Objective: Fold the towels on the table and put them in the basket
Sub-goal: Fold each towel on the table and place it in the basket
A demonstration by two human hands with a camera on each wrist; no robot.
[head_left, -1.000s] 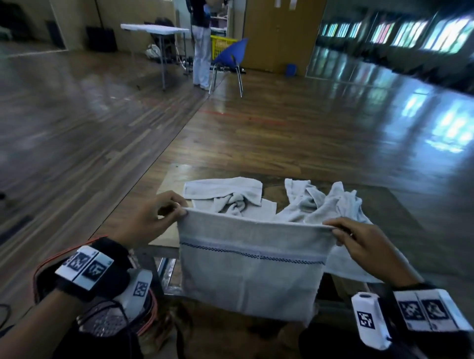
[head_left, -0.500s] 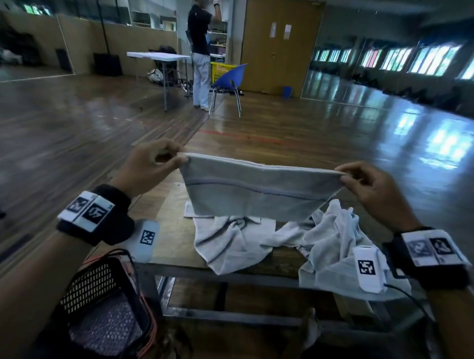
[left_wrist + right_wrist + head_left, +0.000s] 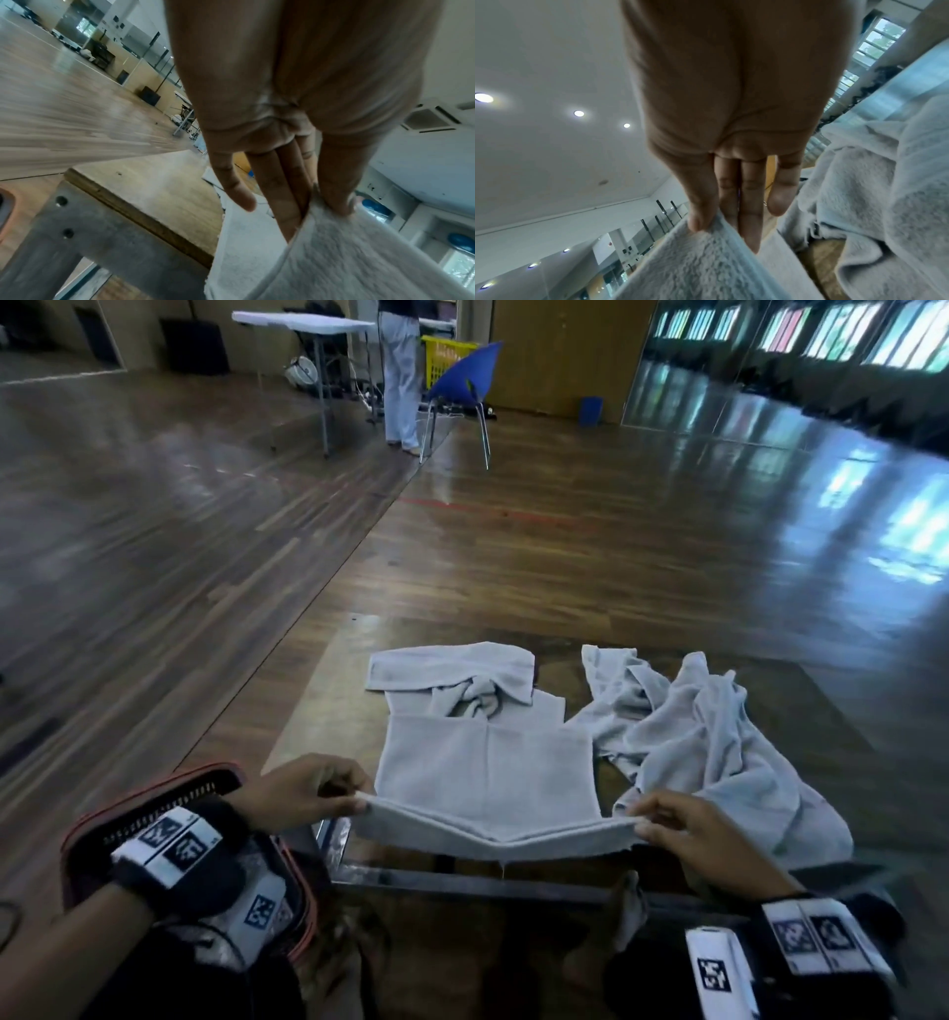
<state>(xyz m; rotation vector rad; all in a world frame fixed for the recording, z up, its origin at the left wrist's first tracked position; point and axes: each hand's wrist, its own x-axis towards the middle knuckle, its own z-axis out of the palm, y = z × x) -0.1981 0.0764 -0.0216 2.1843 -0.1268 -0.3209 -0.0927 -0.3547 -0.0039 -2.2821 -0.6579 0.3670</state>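
A pale grey towel [image 3: 488,773] lies folded over on the table [image 3: 318,711], its near edge held up between both hands. My left hand [image 3: 308,791] pinches the left corner of that towel [image 3: 334,253] between thumb and fingers. At the other corner my right hand [image 3: 688,829] pinches the same towel [image 3: 706,263]. Behind it a second towel [image 3: 452,675] lies partly folded, and a crumpled one [image 3: 708,742] sprawls at the right, hanging over the table's near edge. The red-rimmed mesh basket [image 3: 154,798] stands on the floor under my left wrist.
The table's metal frame [image 3: 462,880] runs along the near edge. Far across the wooden floor stand a blue chair [image 3: 462,377], a white folding table [image 3: 303,323], a yellow crate [image 3: 447,356] and a person's legs [image 3: 400,377].
The held towel went from hanging in front of the table, up into the air, then down flat on the table with its near edge doubled toward me. Both hands kept hold of their corners.
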